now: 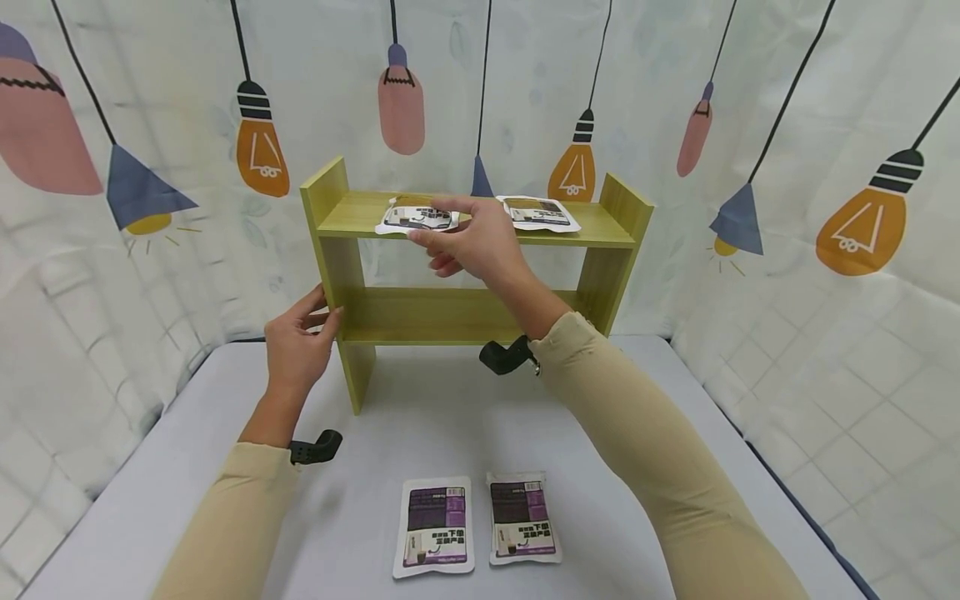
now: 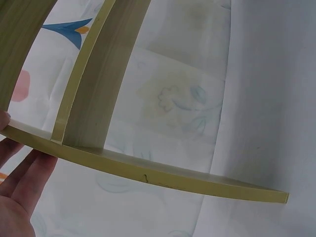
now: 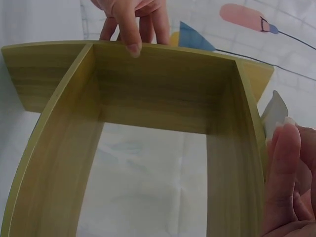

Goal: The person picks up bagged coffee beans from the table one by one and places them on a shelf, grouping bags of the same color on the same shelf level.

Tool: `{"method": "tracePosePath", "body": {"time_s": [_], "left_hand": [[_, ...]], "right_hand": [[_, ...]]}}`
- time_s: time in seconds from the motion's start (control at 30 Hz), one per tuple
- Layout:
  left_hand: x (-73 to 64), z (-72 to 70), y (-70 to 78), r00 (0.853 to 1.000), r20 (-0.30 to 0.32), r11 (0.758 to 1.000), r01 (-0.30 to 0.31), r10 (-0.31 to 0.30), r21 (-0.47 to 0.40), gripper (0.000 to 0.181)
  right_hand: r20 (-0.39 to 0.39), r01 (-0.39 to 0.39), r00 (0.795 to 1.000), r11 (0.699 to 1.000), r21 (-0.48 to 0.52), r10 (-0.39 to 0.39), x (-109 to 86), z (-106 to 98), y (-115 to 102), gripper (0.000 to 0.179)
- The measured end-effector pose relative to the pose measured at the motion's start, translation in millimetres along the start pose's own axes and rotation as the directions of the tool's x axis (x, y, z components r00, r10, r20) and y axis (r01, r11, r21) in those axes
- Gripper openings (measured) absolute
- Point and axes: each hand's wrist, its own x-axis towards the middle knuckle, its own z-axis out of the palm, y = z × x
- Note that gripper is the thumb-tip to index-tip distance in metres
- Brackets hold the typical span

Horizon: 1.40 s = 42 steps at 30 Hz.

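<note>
A light wooden two-tier shelf [image 1: 465,317] stands on the table. My left hand [image 1: 298,337] grips its left side panel, thumb on the inner face and fingers outside, as the right wrist view shows. At the top board, my right hand [image 1: 480,242] holds the right part of a flat white printed pouch [image 1: 416,218] between thumb and index finger. This pouch lies at the left of the board, its front edge slightly over the lip. In the right wrist view the pouch's pale edge [image 3: 274,114] shows by the fingertips. A second pouch [image 1: 538,214] lies farther right on the board.
Two more pouches, a left one [image 1: 433,527] and a right one [image 1: 523,518], lie side by side on the white table [image 1: 352,517] in front of the shelf. The lower board [image 1: 427,317] sits below the top one. A printed curtain [image 1: 810,350] surrounds the table.
</note>
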Motion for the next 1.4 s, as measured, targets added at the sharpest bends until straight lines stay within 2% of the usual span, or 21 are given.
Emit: {"method": "tracePosePath", "body": {"time_s": [0.27,0.43,0.73,1.0,1.4], "left_hand": [[-0.4,-0.5,0.5,1.0,0.002,1.0,0.009,-0.009,0.006,0.049],[-0.2,-0.2,0.6,1.0,0.002,1.0,0.02,-0.02,0.01,0.048],[0.6,0.3,-0.4,1.0,-0.001,1.0,0.016,-0.016,0.011,0.047],[0.3,-1.3,1.5,1.0,0.003,1.0,0.019,-0.019,0.006,0.047],[0.4,-0.4,0.4,1.0,0.002,1.0,0.016,-0.016,0.004,0.048]], "right_hand": [[-0.01,-0.018,1.0,0.999,-0.042,0.018,1.1,1.5,-3.8,0.069],[-0.021,-0.018,1.0,0.998,-0.053,0.017,1.6,2.8,-4.7,0.059],[-0.051,0.027,0.998,0.997,-0.067,-0.03,0.6,0.1,-2.8,0.041],[-0.055,0.089,0.994,0.986,-0.138,-0.097,-0.8,1.4,-2.7,0.029],[-0.074,0.063,0.994,0.959,-0.276,-0.086,1.5,6.0,-8.7,0.026]]}}
